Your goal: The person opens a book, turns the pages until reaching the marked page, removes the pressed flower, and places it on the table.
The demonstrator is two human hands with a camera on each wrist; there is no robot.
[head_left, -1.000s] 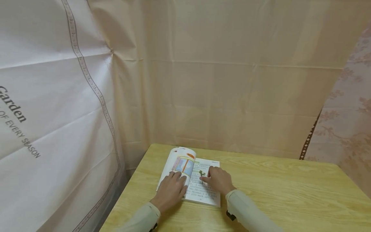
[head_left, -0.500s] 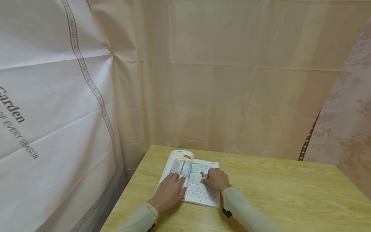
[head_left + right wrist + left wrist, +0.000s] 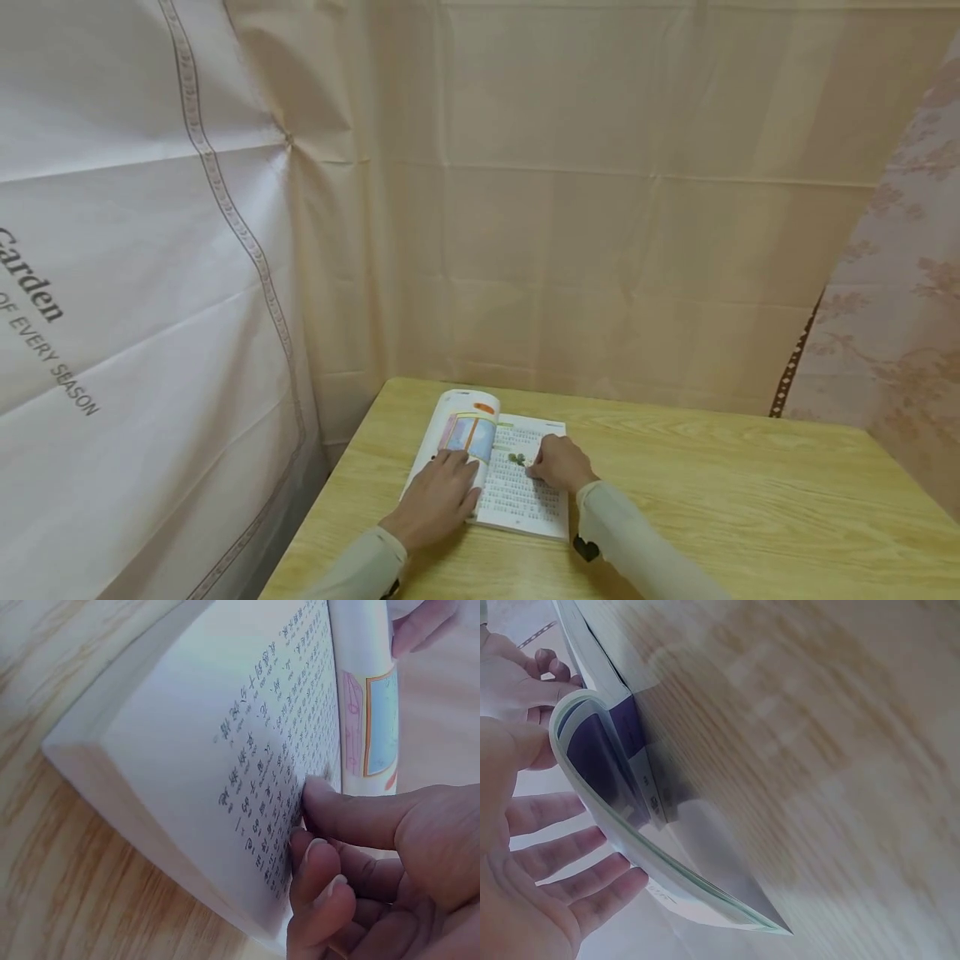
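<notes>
An open book (image 3: 517, 508) lies on the wooden table, its left pages curling up from the spine. My left hand (image 3: 437, 493) rests on the illustrated left page (image 3: 472, 408), fingers extended. In the left wrist view, those fingers (image 3: 577, 881) lie along the bowed page stack. Over the printed right page, my right hand (image 3: 561, 462) pinches a small green leafy sprig (image 3: 514, 458) between thumb and forefinger, its leaves pointing toward the spine. In the right wrist view, thumb (image 3: 352, 814) and forefinger meet close over the text, with the other fingers curled and the sprig mostly hidden.
The pale wooden table (image 3: 712, 483) extends to the right of the book. A beige cloth (image 3: 600, 250) hangs behind it, a white printed cloth (image 3: 150, 333) on the left and a floral one (image 3: 900, 317) on the right.
The green sprig has turned from pointing up the page to lying sideways toward the spine, as my right hand shifts slightly. The left pages have settled lower under my left hand.
</notes>
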